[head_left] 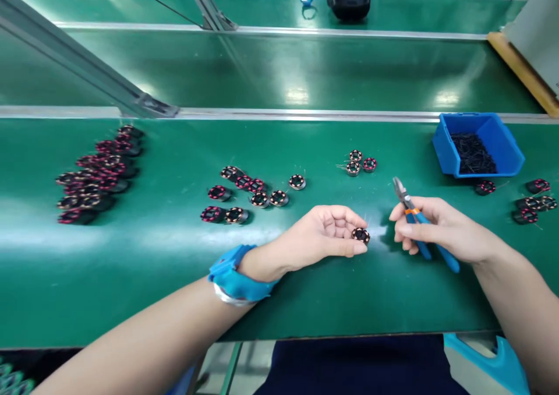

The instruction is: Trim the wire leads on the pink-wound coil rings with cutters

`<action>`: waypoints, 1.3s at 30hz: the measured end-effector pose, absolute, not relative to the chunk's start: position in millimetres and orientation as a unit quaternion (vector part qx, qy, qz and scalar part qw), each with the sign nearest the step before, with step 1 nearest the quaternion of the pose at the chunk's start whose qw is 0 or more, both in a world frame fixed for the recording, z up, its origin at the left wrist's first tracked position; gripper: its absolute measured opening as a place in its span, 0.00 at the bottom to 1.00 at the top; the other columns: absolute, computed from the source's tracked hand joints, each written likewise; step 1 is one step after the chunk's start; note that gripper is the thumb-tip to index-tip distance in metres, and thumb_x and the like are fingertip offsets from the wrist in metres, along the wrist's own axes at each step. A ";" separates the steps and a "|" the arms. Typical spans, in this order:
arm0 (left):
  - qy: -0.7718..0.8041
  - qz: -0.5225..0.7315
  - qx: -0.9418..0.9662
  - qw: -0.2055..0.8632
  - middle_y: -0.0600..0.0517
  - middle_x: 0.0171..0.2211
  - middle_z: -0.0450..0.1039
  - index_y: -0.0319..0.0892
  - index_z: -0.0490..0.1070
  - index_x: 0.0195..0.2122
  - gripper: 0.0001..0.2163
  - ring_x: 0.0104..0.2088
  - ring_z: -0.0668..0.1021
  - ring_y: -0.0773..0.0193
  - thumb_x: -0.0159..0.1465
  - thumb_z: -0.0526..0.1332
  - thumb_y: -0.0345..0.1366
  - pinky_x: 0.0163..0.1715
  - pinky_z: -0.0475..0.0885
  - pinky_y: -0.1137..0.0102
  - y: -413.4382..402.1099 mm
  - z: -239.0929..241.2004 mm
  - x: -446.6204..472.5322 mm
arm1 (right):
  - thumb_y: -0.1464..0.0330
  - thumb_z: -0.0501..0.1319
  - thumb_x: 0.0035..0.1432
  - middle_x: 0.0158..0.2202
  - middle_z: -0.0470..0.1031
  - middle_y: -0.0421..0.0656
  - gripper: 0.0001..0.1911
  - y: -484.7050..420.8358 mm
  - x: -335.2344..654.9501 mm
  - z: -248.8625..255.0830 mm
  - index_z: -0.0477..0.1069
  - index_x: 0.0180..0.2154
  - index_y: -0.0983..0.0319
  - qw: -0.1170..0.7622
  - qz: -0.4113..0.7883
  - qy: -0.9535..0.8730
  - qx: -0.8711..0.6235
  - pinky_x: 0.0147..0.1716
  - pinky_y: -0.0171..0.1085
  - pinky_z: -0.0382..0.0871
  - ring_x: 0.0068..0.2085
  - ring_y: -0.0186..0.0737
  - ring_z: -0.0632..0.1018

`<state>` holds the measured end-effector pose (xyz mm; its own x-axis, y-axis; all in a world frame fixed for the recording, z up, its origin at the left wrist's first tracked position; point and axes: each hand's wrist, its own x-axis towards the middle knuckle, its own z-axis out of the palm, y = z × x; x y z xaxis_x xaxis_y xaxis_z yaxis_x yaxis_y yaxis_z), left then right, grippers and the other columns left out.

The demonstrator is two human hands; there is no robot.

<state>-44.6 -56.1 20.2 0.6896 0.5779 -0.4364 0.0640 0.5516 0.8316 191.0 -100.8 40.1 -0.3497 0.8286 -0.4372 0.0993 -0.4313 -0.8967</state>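
Between the thumb and fingers of my left hand (328,232) is a small ring-shaped motor stator (360,236) with copper windings, its thin wire ends pointing up. My right hand (441,226) is wrapped round a pair of wire cutters (421,220) with blue and orange handles. The cutters' jaws point up and to the left, apart from the stator. Just beyond my hands lie a few more stators (353,168) with loose wire ends. Another single stator (297,182) sits to the left of these.
A blue bin (480,144) of short black pieces stands at right, with several stators (527,215) near it. A middle group of stators (259,199) and a dense pile (94,176) lie leftward on the green table (144,278). A metal rail (305,115) crosses behind.
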 end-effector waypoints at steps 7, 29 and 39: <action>0.282 0.105 0.455 0.838 0.57 0.25 0.73 0.35 0.73 0.41 0.16 0.26 0.76 0.73 0.51 0.71 0.26 0.28 0.71 0.78 -53.5 20.8 -53.7 | 0.61 0.66 0.55 0.31 0.71 0.39 0.18 -102.1 202.1 43.6 0.70 0.45 0.63 0.089 0.723 -0.528 -0.436 0.29 0.33 0.72 0.29 0.33 0.76; 0.291 0.110 0.449 0.837 0.54 0.30 0.75 0.36 0.74 0.43 0.15 0.28 0.80 0.70 0.54 0.70 0.29 0.33 0.76 0.75 -56.3 23.6 -57.6 | 0.61 0.64 0.54 0.25 0.72 0.38 0.17 -102.5 189.8 46.1 0.69 0.42 0.64 0.012 0.720 -0.538 -0.439 0.24 0.31 0.70 0.24 0.32 0.75; 0.289 0.111 0.442 0.842 0.55 0.31 0.74 0.36 0.75 0.42 0.16 0.27 0.79 0.71 0.53 0.71 0.30 0.33 0.77 0.75 -56.4 25.1 -56.0 | 0.63 0.63 0.55 0.25 0.71 0.37 0.15 -101.3 187.7 47.3 0.68 0.42 0.64 0.002 0.714 -0.543 -0.442 0.23 0.30 0.69 0.23 0.30 0.74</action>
<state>-56.0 -56.4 25.1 0.8081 0.4429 -0.3882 0.0683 0.5842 0.8087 187.7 -101.3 47.3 -0.6095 0.4836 -0.6282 0.4767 -0.4096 -0.7778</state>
